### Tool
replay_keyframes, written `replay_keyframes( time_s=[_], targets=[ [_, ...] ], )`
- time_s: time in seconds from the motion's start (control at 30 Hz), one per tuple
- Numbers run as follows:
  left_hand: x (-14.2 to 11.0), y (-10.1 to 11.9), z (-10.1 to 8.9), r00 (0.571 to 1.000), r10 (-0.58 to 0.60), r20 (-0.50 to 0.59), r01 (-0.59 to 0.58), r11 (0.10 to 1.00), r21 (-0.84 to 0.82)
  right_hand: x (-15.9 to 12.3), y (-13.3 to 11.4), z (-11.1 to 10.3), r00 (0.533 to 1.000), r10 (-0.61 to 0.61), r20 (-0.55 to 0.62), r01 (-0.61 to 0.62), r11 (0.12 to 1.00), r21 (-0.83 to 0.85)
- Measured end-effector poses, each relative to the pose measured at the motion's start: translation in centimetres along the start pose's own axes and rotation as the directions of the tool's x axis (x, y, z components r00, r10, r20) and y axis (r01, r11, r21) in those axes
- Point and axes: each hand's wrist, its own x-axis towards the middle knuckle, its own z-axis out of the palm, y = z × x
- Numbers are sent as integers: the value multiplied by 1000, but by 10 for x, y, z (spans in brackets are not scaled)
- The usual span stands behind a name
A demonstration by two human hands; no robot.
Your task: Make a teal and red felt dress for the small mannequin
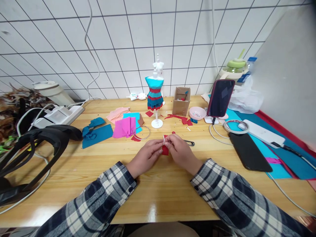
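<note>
Both hands meet at the middle of the wooden table (158, 194), pinching a small piece of red fabric (165, 150) between them. My left hand (145, 156) grips its left side with closed fingers. My right hand (180, 151) pinches the top, where something small and white shows at the fingertips. Black scissors (189, 142) lie just behind my right hand. Further back stands a small white mannequin (156, 95) dressed in teal and red striped cloth.
Teal (96, 133), magenta (124, 127) and pink (117, 114) fabric pieces lie at the back left. A cardboard box (181, 101), a pink bowl (197, 113), a propped phone (220, 97), a dark tablet (249, 152) and cables sit at the right. Black straps (37, 144) lie at the left.
</note>
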Motion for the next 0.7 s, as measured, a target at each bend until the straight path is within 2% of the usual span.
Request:
replay_keyframes(
  time_s=[0.1, 0.2, 0.33, 0.47, 0.57, 0.7],
  targets=[
    [1, -1, -2, 997, 60, -38, -52, 982, 184, -2, -3, 5, 998, 50, 34, -54, 992, 116],
    [0, 1, -5, 997, 32, -63, -17, 975, 221, -2, -7, 5, 995, 66, 70, -77, 983, 164],
    [-1, 5, -9, 987, -87, -137, 103, 988, 117, -2, -11, 0, 997, 5, 71, -20, 976, 217],
    [2, 4, -14, 951, -231, -206, 228, 973, -42, -4, -14, -5, 996, -88, 27, 82, 979, 186],
    [4, 2, -16, 944, -258, -203, 243, 965, -95, -6, -14, -5, 993, -116, 8, 114, 985, 127],
    [4, 3, -14, 957, -231, -173, 218, 972, -91, -7, -10, -2, 983, -181, 19, 180, 982, 55]
  ],
)
